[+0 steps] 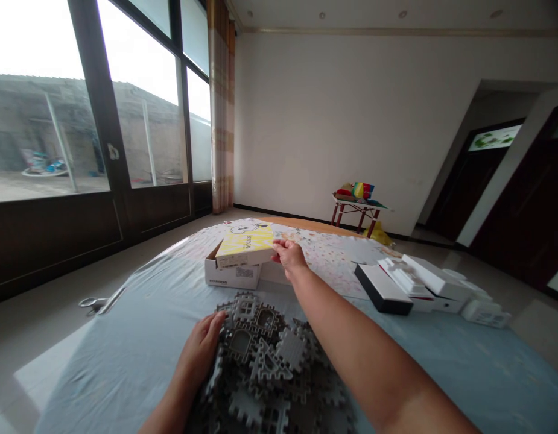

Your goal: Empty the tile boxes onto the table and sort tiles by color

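Nearest to us, we find a loose pile of grey jigsaw-edged pieces (274,361), heaped on a pale blue cloth (138,337); we take this pile as the centre of our clock. Several pieces bear cut-outs, one of them resembling a window.

At 10 o'clock we record the left hand (204,337), its fingers together and the tips against the edge of the pile. We cannot tell whether it grips a piece.

Our right forearm crosses the pile's right side, and at 12 to 1 o'clock the right hand (288,256) pinches the near right corner of a yellow-and-white lid (247,244). We note the lid tilted and askew over an open white box (224,276), just beyond the pile at 11 to 12 o'clock; the gap shows on the left.

At 9 to 10 o'clock a metal object with a looped end (111,300) lies at the cloth's edge. At 2 o'clock, well apart from our hands, we log a black-sided white box (382,289) touching a cluster of white boxes and trays (437,277).

Farther off, we observe a small table (358,204) with colourful goods at 1 o'clock, a yellow bag (382,234) beside its legs, a curtain (222,120) at 11 to 12 o'clock and, behind them, a plain wall (342,120).
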A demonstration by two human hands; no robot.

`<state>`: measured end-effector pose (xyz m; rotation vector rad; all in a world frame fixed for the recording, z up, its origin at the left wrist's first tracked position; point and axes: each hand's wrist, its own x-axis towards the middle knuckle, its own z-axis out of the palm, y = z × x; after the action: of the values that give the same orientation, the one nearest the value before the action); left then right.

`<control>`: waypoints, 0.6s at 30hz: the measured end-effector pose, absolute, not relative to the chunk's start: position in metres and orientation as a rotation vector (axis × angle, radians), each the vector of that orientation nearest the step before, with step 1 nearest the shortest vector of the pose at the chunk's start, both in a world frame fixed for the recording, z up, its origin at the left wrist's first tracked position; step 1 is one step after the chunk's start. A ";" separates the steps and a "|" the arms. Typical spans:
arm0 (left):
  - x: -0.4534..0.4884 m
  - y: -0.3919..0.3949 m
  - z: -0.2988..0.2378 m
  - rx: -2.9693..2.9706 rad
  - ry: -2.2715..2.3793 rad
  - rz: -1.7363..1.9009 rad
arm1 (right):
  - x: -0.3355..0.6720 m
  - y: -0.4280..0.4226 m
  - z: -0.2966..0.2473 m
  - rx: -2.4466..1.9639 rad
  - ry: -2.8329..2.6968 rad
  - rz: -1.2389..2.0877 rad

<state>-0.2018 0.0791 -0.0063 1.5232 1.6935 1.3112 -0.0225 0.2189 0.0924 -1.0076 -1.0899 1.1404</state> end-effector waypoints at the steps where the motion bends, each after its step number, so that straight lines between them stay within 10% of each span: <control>1: -0.202 0.079 -0.006 1.522 1.694 1.312 | -0.022 0.219 0.093 -1.013 -1.087 1.114; 18: -0.203 0.079 -0.003 1.503 1.733 1.287 | 0.001 0.231 0.067 -1.237 -1.655 0.624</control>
<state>-0.2032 0.0793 -0.0027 1.5026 1.7325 1.2869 0.0007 0.2307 0.0669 -1.2373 -1.6551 0.6245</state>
